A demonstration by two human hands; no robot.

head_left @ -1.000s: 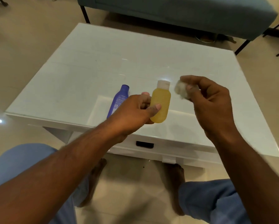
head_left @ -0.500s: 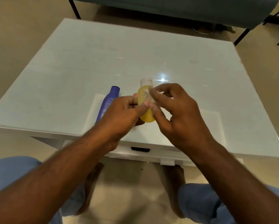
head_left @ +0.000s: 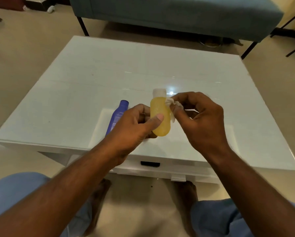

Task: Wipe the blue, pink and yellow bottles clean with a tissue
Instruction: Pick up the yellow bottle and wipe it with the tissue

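Observation:
My left hand [head_left: 134,124] grips a yellow bottle [head_left: 160,117] with a white cap, holding it upright above the near part of the white table [head_left: 75,100]. My right hand [head_left: 201,120] pinches a crumpled white tissue [head_left: 172,104] against the bottle's right shoulder. A blue bottle [head_left: 118,113] lies flat on the table just left of my left hand, its lower half hidden behind that hand. No pink bottle is in view.
The table has a drawer with a dark handle [head_left: 150,163] at its front. A teal bench [head_left: 177,14] on black legs stands behind the table. My knees and bare feet sit below the table's front edge.
My right hand came in from the right with the tissue and pressed it onto the yellow bottle. It now rubs the bottle's right side; half a second ago it covered the front.

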